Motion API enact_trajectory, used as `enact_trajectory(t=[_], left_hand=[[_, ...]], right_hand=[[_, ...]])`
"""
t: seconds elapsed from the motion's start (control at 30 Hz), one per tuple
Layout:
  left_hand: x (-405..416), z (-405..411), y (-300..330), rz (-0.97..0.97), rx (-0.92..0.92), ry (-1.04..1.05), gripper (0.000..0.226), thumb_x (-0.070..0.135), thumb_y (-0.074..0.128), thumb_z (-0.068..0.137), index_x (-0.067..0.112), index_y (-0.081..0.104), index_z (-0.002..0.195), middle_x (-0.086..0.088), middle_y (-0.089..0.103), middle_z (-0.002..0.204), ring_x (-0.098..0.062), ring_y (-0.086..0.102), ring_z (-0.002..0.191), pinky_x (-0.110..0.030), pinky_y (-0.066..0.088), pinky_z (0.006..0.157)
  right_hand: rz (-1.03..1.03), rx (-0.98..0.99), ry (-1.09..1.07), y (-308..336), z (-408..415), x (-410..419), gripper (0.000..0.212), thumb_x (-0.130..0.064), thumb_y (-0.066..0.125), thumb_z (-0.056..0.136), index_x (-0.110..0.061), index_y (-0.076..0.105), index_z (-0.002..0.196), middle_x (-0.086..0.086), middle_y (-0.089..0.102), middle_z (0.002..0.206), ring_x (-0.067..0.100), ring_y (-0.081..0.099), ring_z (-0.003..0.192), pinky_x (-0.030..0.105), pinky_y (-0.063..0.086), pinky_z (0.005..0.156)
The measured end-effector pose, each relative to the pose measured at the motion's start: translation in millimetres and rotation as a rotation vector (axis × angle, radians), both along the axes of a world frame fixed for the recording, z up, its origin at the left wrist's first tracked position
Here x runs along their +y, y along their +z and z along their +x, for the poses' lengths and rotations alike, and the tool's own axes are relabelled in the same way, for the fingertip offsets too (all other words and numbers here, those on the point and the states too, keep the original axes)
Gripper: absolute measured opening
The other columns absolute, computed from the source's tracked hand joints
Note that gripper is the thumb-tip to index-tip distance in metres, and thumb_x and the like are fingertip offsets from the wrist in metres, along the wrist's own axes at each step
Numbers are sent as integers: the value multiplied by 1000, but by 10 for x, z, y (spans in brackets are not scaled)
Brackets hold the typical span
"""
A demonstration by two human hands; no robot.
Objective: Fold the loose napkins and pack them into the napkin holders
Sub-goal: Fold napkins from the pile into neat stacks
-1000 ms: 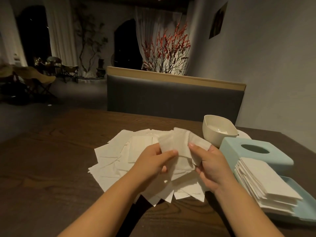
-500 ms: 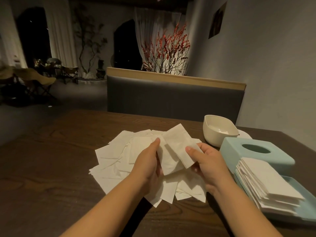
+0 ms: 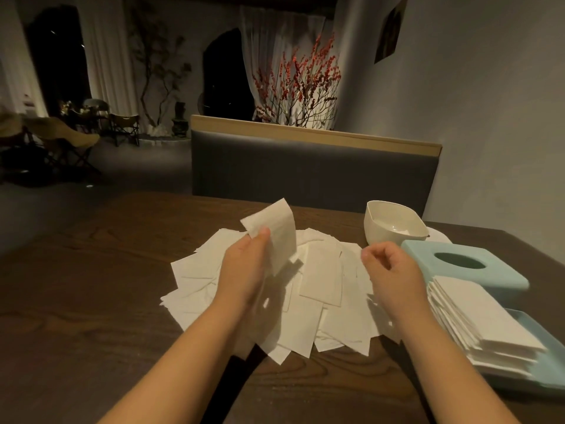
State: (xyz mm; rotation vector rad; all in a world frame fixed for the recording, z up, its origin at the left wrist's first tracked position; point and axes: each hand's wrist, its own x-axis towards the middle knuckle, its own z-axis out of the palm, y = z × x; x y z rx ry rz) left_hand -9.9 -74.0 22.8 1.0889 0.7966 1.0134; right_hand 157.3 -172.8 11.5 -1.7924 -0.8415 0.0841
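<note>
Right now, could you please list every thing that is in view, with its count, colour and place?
held napkin: one, white, raised above the pile
loose napkins: many, white, spread on the table centre
stack: one pile of folded napkins, white, on the tray
tray: one, pale blue, right table edge
tissue box: one, pale blue, behind the stack
bowl: one, cream, behind the tissue box
table: one, dark wood
bench: one, grey with pale top rail, behind the table
red branches: one bunch, behind the bench
chairs: several, far left
hands: left pinches the held napkin; right loosely curled, holds nothing
</note>
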Motion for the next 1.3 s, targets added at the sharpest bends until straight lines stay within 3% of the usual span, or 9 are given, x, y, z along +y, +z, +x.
enact_trajectory(t=[0.13,0.3,0.53,0.63,0.8,0.93,1.03,1.17,1.3], left_hand=[[64,-19,-16,-133,2,-13,35,63,52,79,34,59,98,-4,63,116,-31,58,113,-58,45,103],[195,-23,-102,-377,-187,47,30,48,58,97,29,52,120,-7,61,124,-29,57,114,-53,44,107],[290,4,-125,-399,-124,87,18,25,58,101,19,51,116,-11,63,119,-29,60,112,-51,48,105],[326,-5,-137,-391,-83,103,22,26,59,100,19,50,118,-10,60,118,-29,56,114,-51,46,106],[311,16,-131,-372,-50,101,18,28,58,100,23,47,113,-10,60,115,-28,57,112,-51,46,106],[282,13,-114,-385,-46,87,10,28,59,100,24,51,103,-10,60,113,-29,57,109,-51,46,106],[241,-19,-87,-387,-52,84,17,27,59,100,26,48,88,-10,60,107,-28,58,105,-52,47,105],[203,-41,-75,-401,-108,61,5,26,56,102,23,54,98,-9,61,107,-29,59,103,-52,49,101],[188,-62,-65,-392,-134,41,3,26,52,104,24,54,103,-7,63,105,-26,60,99,-48,53,91]], right_hand=[[-461,-260,104,-129,55,1,15,-23,58,97,-32,60,108,-11,59,111,4,55,91,18,44,74],[-649,-363,34,-122,-70,177,53,-63,49,91,-22,60,123,-2,54,124,19,47,117,39,48,95],[-223,-17,84,-130,-82,272,9,-21,69,91,-23,60,94,-3,64,99,11,60,89,19,46,67],[-207,124,93,-111,-35,262,16,-26,69,91,-18,60,101,2,65,92,17,62,85,22,47,66],[-415,162,76,-18,-13,306,43,-35,66,93,-22,48,129,-1,57,121,18,54,106,30,48,84],[-450,262,121,138,24,390,28,-32,72,88,-14,61,106,2,62,107,18,59,98,33,49,81],[-524,264,106,256,-40,444,42,-39,75,84,-12,60,113,5,61,97,20,57,84,32,46,77],[-558,193,162,288,-109,496,43,-44,73,86,-13,58,111,3,59,96,19,54,83,29,46,75],[-291,275,304,248,-145,498,15,-26,69,91,-20,68,105,-1,70,101,14,65,87,23,49,64]])
